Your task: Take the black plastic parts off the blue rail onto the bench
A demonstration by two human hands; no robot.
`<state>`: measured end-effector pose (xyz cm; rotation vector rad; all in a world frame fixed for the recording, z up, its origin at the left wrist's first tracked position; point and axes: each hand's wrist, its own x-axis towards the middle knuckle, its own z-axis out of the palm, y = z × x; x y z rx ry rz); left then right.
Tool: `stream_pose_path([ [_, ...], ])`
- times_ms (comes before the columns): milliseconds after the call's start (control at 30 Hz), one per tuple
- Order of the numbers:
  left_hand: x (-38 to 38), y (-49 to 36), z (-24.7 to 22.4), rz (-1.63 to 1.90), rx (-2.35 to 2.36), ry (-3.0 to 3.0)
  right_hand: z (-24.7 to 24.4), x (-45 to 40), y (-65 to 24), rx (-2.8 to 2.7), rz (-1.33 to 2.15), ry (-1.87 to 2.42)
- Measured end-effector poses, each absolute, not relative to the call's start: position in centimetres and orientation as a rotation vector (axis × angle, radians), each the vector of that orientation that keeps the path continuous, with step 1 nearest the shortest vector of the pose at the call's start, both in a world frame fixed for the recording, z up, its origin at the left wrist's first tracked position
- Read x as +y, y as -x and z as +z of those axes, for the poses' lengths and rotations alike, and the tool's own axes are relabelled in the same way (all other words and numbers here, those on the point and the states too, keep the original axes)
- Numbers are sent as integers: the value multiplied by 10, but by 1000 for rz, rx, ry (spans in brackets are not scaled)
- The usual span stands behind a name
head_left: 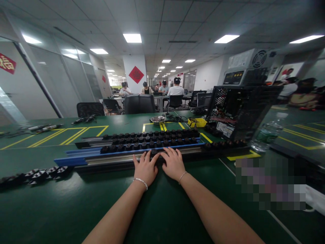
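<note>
Both hands lie side by side over the nearest long rail on the green table. My left hand has its fingers spread across the rail's top. A small black round part sits by its fingertips, partly hidden by them. My right hand rests just to the right, fingers stretched forward onto the rail; its thumb is near my left thumb. Behind them a blue rail and further rails carry rows of black round parts. More such parts line the near rail's right end.
Loose black parts lie at the left. Beyond the rails stand a metal bowl and a yellow tray. An open computer case and a water bottle are at the right. Several people sit at desks farther back.
</note>
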<state>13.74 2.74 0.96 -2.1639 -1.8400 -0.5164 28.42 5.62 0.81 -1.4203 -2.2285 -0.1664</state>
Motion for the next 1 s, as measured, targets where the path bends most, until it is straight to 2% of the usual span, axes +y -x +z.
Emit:
stream_pose_path([
  [1000, 26, -133, 9, -589, -1871, 2100, 6, 59, -287, -2229, -169, 1388],
])
